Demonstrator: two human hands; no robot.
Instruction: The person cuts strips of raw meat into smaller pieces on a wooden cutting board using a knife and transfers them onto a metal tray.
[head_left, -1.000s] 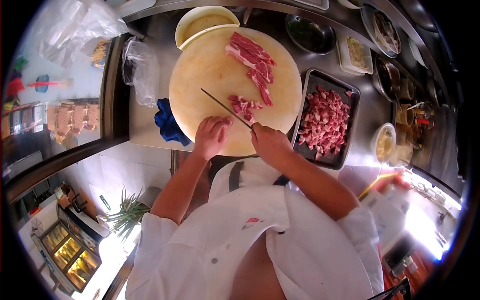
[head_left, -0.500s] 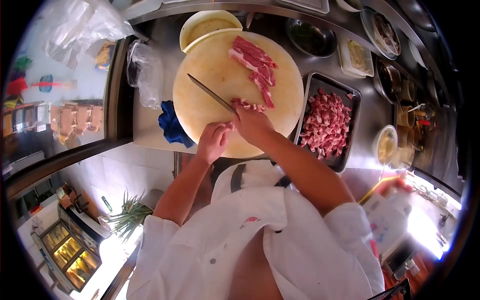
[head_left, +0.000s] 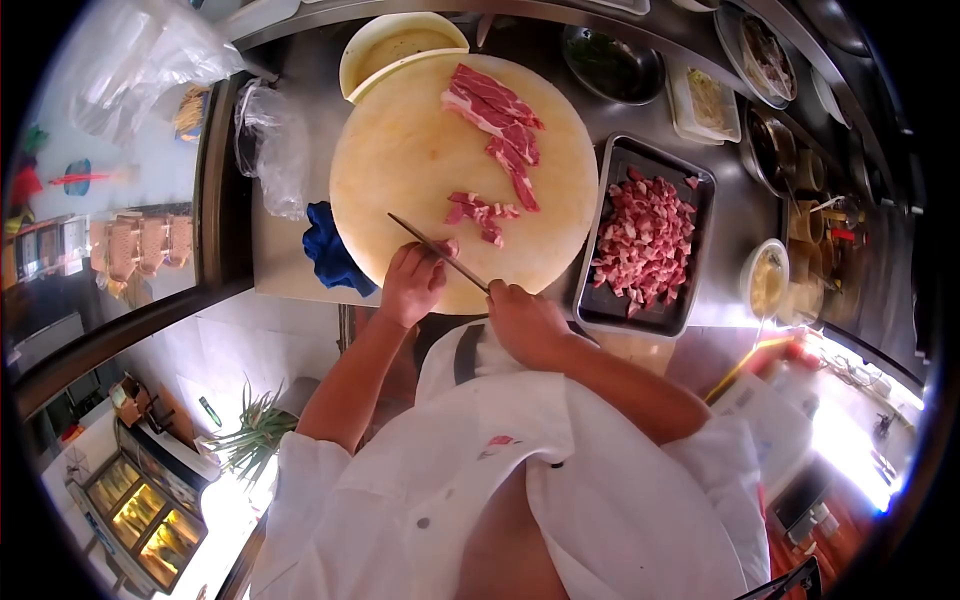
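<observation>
My right hand (head_left: 525, 320) is closed round the handle of a knife (head_left: 462, 268), at the near edge of a round cutting board (head_left: 390, 160). The blade slants up to the left, passing right beside the fingers of my left hand (head_left: 414, 285). Those curled fingers hold a small piece of raw meat (head_left: 451, 247) against the board. Beyond the blade lie a few cut chunks of meat (head_left: 483, 217). Longer strips of red meat with pale fat (head_left: 495, 110) rest toward the board's far right side.
Right of the board stands a dark metal tray (head_left: 622, 160) heaped with diced meat (head_left: 648, 240). A cream tub (head_left: 352, 60) touches the board's far edge. A blue cloth (head_left: 332, 250) and plastic bag (head_left: 280, 150) lie left. Several bowls, including a metal one (head_left: 612, 65), stand at the back right.
My right hand has drawn the knife back toward my body, away from the cut chunks, which now show loose on the board. My left hand has shifted slightly left. The whole view has shifted a little.
</observation>
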